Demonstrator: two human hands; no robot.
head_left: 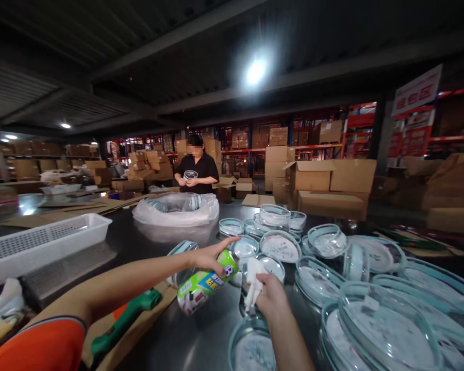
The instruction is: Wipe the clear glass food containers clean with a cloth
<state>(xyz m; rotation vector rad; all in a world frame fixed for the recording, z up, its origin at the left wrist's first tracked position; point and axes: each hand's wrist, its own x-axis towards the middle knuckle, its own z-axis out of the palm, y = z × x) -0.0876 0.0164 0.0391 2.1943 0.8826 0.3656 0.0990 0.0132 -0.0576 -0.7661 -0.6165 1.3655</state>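
Note:
My left hand (213,256) is wrapped round a green spray can (201,289), tilted with its top toward the right. My right hand (272,294) grips a white cloth or tissue (254,281), close to the can's top end. Round clear glass dishes with pale paper inside lie about both hands: one dish (253,353) is just below my right hand, and a large dish (388,322) rests on a stack to the right. Behind my left hand more glass dishes (182,248) are partly hidden by my arm and the can.
A green-handled tool (127,319) lies on cardboard at the left. Beyond it stands a white perforated basket (42,242). A plastic bag (176,210) holds glass dishes at the table's far side, where another person (197,167) holds a dish. Cardboard boxes (332,180) stand behind.

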